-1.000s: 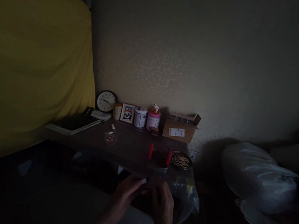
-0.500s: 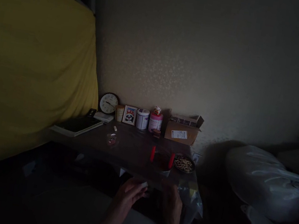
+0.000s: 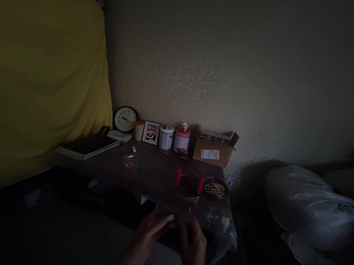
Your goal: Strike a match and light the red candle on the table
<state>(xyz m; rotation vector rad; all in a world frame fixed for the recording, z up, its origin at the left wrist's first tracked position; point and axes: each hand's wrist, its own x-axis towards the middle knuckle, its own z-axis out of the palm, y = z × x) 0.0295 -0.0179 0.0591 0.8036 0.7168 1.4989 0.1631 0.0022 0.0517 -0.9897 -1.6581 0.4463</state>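
Note:
My left hand (image 3: 151, 230) is closed on a small pale object (image 3: 171, 218), perhaps a little box, in front of the table's near edge. Beside it on the right, my right hand (image 3: 193, 240) has its fingers drawn together, blurred; a tiny light tip (image 3: 190, 209) shows just above them, and what they hold is too small to name. Beyond the hands, two red candles, one on the left (image 3: 178, 178) and one on the right (image 3: 200, 185), stand upright at a dark round dish (image 3: 188, 187). A round tray of matchsticks (image 3: 215, 188) lies right of them.
Along the wall stand a clock (image 3: 125, 119), a panda picture (image 3: 151, 133), a white tin (image 3: 166, 137), a pink tin (image 3: 181, 141) and a cardboard box (image 3: 213, 151). A small clear packet (image 3: 129, 162) lies left on the table (image 3: 157, 170). White bags (image 3: 310, 209) are at right.
My right hand has moved left, closer to my left hand, and the light tip now shows above its fingers. The view has shifted slightly.

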